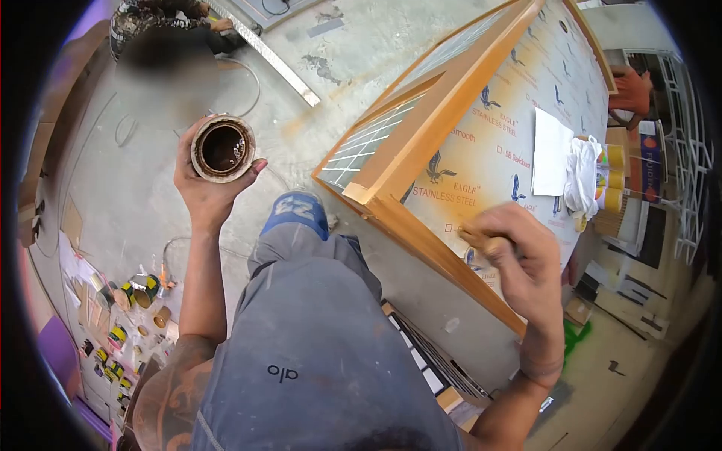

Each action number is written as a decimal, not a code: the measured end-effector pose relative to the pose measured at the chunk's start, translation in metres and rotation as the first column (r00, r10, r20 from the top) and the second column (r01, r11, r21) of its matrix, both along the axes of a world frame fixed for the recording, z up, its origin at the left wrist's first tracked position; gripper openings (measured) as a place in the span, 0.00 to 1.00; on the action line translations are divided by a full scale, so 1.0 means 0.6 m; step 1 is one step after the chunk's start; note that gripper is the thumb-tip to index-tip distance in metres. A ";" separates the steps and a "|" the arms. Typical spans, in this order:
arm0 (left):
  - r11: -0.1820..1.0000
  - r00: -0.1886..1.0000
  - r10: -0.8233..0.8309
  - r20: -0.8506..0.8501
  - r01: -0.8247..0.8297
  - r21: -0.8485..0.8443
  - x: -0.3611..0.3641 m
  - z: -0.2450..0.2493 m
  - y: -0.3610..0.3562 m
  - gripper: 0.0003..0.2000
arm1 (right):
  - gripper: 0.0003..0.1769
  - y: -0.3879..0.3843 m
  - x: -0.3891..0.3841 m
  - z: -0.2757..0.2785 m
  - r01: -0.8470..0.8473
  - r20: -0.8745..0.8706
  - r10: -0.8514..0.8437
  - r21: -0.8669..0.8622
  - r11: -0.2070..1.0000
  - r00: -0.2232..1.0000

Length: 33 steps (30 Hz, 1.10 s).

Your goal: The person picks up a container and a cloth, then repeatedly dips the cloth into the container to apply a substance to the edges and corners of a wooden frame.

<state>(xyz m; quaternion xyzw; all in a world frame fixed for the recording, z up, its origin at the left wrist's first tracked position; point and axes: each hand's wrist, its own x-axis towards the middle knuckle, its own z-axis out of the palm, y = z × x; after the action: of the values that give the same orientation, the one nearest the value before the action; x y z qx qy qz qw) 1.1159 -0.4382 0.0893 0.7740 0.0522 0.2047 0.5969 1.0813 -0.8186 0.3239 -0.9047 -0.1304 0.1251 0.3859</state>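
Observation:
My left hand is wrapped round a can of dark brown liquid, its crusted rim facing up at me. In my right hand the fingers pinch a small brown-stained wad, partly hidden by the fingers. That hand hangs over the film-covered panel of a wood-framed cabinet, close to its near wooden edge. The film carries printed eagles and "STAINLESS STEEL" lettering. A white sheet of paper and a crumpled white cloth lie on the panel beyond my right hand.
Yellow-labelled cans stand by the cloth. Several paint cans and small containers cover the floor at left. A person crouches at the upper left near a long metal strip. A black-framed piece lies below the cabinet.

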 end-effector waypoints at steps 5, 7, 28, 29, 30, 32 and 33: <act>1.000 1.000 -0.020 -0.012 0.020 -0.022 0.013 0.001 0.024 0.46 | 0.18 0.077 0.050 -0.021 -0.124 -0.023 0.123 -0.048 0.991 0.992; 0.999 0.999 -0.034 -0.012 0.034 -0.041 0.013 -0.003 0.031 0.46 | 0.17 0.092 0.048 -0.037 -0.166 0.020 0.168 -0.080 0.983 0.986; 0.999 0.999 -0.031 0.007 0.032 -0.038 0.008 -0.014 0.049 0.46 | 0.21 0.106 0.026 -0.100 -0.204 0.320 0.364 -0.438 0.875 0.875; 0.998 0.999 -0.037 0.008 0.038 -0.042 0.006 -0.014 0.048 0.46 | 0.21 0.104 0.019 -0.093 -0.214 0.301 0.378 -0.460 0.862 0.875; 0.998 0.999 -0.038 0.014 0.038 -0.044 0.008 -0.015 0.048 0.46 | 0.20 0.099 0.017 -0.083 -0.227 0.287 0.397 -0.481 0.847 0.872; 0.997 0.999 -0.048 0.018 0.050 -0.067 0.005 -0.020 0.048 0.46 | 0.20 0.095 0.006 -0.069 -0.222 0.287 0.399 -0.495 0.840 0.871; 0.995 0.998 -0.052 0.023 0.054 -0.079 0.006 -0.022 0.048 0.46 | 0.20 0.094 0.004 -0.065 -0.206 0.308 0.388 -0.489 0.848 0.869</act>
<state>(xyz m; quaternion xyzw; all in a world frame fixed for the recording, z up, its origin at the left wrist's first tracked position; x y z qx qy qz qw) 1.1198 -0.4095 0.0763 0.7487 0.0336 0.1944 0.6329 1.0837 -0.7622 0.2848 -0.9421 -0.3148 0.0256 0.1121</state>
